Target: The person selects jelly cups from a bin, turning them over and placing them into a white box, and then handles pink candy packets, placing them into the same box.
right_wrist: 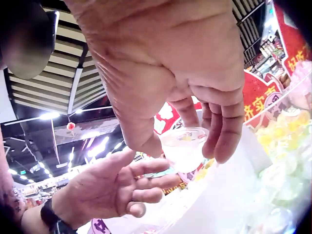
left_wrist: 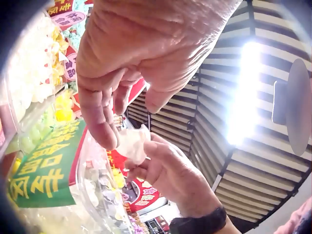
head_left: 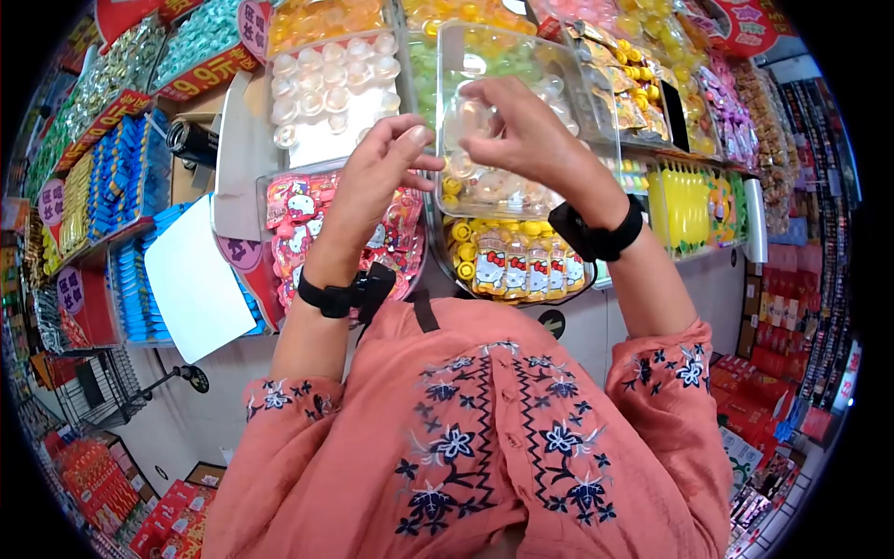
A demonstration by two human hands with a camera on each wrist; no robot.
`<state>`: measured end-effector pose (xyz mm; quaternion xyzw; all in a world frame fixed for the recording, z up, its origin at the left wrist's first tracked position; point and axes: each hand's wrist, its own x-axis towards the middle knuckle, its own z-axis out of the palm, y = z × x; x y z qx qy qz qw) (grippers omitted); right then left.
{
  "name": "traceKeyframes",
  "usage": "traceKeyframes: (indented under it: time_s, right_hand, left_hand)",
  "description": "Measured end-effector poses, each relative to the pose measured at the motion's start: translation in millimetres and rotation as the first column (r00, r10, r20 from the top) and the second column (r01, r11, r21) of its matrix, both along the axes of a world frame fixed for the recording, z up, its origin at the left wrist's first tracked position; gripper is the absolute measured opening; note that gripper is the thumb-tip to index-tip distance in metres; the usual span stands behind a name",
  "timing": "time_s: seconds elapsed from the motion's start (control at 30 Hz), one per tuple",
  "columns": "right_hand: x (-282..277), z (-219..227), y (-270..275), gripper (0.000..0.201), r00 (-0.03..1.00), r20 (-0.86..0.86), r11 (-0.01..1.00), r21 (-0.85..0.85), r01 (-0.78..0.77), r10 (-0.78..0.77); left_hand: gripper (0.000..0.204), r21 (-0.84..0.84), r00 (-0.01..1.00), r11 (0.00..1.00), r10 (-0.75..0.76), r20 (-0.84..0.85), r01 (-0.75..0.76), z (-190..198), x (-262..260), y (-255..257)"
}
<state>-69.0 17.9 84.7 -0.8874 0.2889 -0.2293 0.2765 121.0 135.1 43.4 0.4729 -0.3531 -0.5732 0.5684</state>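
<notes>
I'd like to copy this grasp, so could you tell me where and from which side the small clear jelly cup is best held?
Grip the jelly cup by its round side wall, just under the wider rim, thumb opposite fingers, coming from above. The right hand holds it that way now; the flared rim should stop it slipping. The left hand is beside it with straight fingers.

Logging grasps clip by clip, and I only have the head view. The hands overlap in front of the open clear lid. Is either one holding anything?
Observer: Yes. The right wrist view shows the right hand pinching a small clear jelly cup between thumb and fingers.
Operator: And the left hand?
Observer: The left hand grips nothing. Its fingers are loosely spread, close beside the cup, and I cannot tell whether they touch it.
</notes>
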Motion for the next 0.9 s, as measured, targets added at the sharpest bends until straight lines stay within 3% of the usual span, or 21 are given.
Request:
traceKeyframes:
  time_s: [0.13, 0.27, 0.37, 0.47, 0.5, 0.53, 0.8, 0.9]
  right_hand:
    - [16, -2, 21, 0.049, 0.995, 0.072, 0.993, -0.102, -0.064, 0.071]
    - [25, 3, 35, 0.054, 0.993, 0.076, 0.994, -0.079, -0.082, 0.088]
    - [31, -4, 38, 0.056, 0.993, 0.112, 0.993, 0.101, -0.06, 0.049]
    - [40, -14, 33, 0.055, 0.982, 0.17, 0.984, 0.147, -0.106, 0.08]
    - [42, -19, 30, 0.057, 0.981, 0.162, 0.989, 0.092, -0.12, 0.104]
    - [44, -19, 28, 0.057, 0.981, 0.154, 0.978, 0.157, -0.139, 0.115]
    - [57, -17, 17, 0.06, 0.972, 0.089, 0.825, 0.516, -0.233, 0.219]
    - [68, -13, 19, 0.059, 0.964, 0.087, 0.834, 0.487, -0.26, 0.25]
  left_hand:
    - [0.045, -0.016, 0.993, 0.999, -0.033, -0.11, 0.031, 2, -2, 3]
    - [0.046, -0.033, 0.978, 0.999, -0.012, -0.208, 0.005, -10, 6, 10]
    - [0.045, -0.067, 0.947, 0.994, 0.057, -0.317, -0.082, -11, 6, 14]
    - [0.044, -0.085, 0.926, 0.989, 0.083, -0.368, -0.122, -13, 7, 17]
    - [0.044, -0.087, 0.918, 0.988, 0.084, -0.389, -0.127, -9, 6, 19]
    - [0.044, -0.088, 0.908, 0.987, 0.085, -0.409, -0.132, -8, 7, 20]
    - [0.046, -0.051, 0.911, 0.984, 0.135, -0.39, -0.168, -22, 23, 32]
    - [0.046, -0.05, 0.904, 0.977, 0.17, -0.392, -0.205, -28, 29, 33]
